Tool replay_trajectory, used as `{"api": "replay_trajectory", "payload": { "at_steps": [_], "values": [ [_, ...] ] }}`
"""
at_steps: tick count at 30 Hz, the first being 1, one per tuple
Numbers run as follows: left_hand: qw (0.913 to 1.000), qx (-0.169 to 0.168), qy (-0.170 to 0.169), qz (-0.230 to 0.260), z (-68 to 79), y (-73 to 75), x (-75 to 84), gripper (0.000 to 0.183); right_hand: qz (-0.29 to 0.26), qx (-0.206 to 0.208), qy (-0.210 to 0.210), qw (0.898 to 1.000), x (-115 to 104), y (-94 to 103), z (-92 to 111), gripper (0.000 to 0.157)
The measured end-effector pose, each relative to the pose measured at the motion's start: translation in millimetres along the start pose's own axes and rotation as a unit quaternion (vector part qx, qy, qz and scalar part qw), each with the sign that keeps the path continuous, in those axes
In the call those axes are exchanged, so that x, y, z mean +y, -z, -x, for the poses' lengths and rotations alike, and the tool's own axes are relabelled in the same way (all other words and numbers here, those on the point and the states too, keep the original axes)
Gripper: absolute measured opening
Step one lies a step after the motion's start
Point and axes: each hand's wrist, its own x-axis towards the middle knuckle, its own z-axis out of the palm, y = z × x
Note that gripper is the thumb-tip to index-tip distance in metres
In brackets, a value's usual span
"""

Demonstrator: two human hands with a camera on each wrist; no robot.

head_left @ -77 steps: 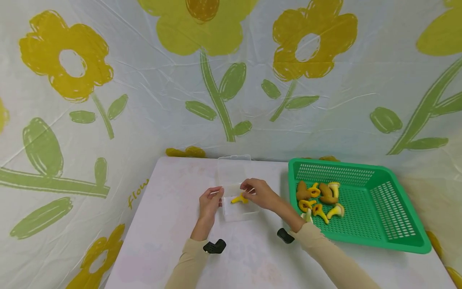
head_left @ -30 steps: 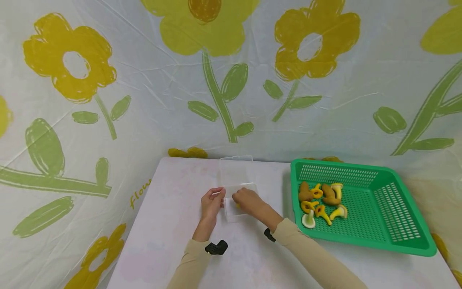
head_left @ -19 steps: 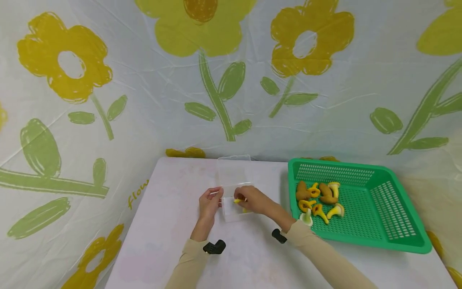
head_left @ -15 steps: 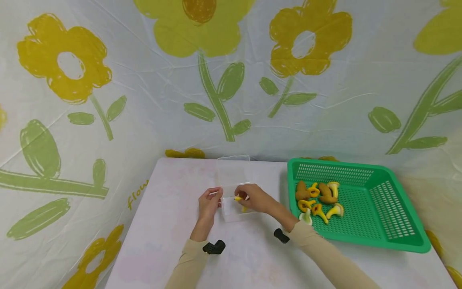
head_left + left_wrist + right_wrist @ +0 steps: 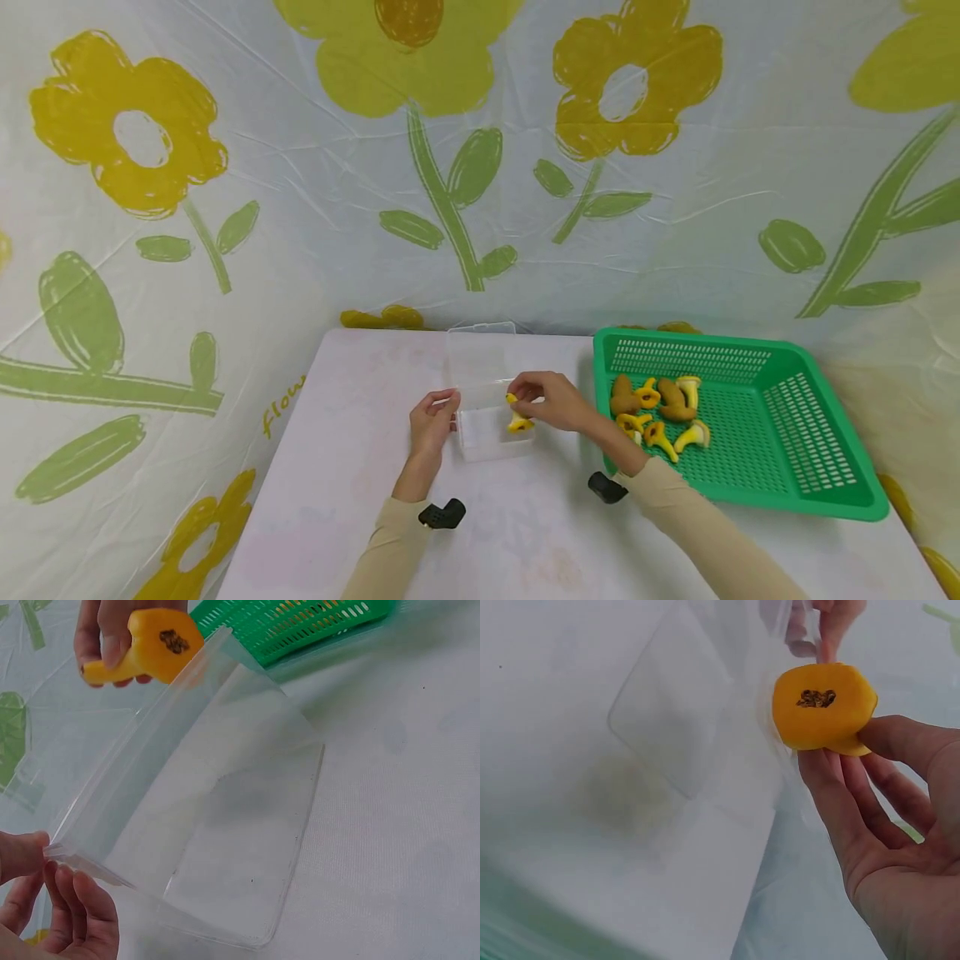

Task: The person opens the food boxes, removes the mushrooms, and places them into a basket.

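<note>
My left hand (image 5: 431,425) pinches the left rim of a transparent plastic box (image 5: 480,446) between thumb and fingers; the left wrist view shows this grip at the box's corner. The box stands on the table with its hinged lid (image 5: 480,350) folded back towards the wall. Over the box's right side, my right hand (image 5: 551,402) pinches a yellow chanterelle mushroom (image 5: 519,421) by its stem. Its cap points down, and a dark patch marks the orange-yellow cap (image 5: 821,712) in the right wrist view. From the left wrist, the mushroom (image 5: 161,645) appears beyond the box wall.
A green perforated basket (image 5: 795,433) stands at the right of the table (image 5: 345,475). Several yellow mushrooms (image 5: 660,442) and brown-capped ones (image 5: 673,402) lie in its left half. Flower-printed sheeting (image 5: 315,167) hangs close behind the table and at the left.
My right hand dipped into the box, then rose and moved right with the chanterelle, whose stem now points up. The left hand has kept its hold on the rim.
</note>
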Motion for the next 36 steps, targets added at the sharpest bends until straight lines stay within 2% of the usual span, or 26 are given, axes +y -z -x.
{"api": "replay_trajectory", "payload": {
  "at_steps": [4,11,14,21,30,36],
  "values": [
    [1.0000,-0.001,-0.001,-0.001,-1.4,0.7,-1.0,0.028,-0.044,0.007,-0.012,0.999,0,10.6,7,0.017],
    [1.0000,-0.008,0.002,-0.002,-0.2,0.0,4.2,0.030,-0.128,0.018,-0.086,0.988,6,32.9,19,0.026],
    [0.9999,-0.014,0.005,-0.003,1.0,-0.3,8.2,0.029,-0.134,0.035,-0.104,0.985,9,43.2,25,0.028],
    [0.9995,-0.024,0.009,-0.019,1.7,-0.7,17.3,0.028,-0.147,0.061,-0.119,0.980,15,68.6,43,0.033],
    [0.9999,-0.014,0.000,0.002,-4.4,0.0,6.4,0.028,-0.141,0.083,-0.161,0.973,30,102.7,65,0.042],
    [1.0000,-0.005,-0.006,0.000,-5.7,0.1,5.1,0.022,-0.139,0.096,-0.168,0.971,45,119.9,80,0.043]
  ]
}}
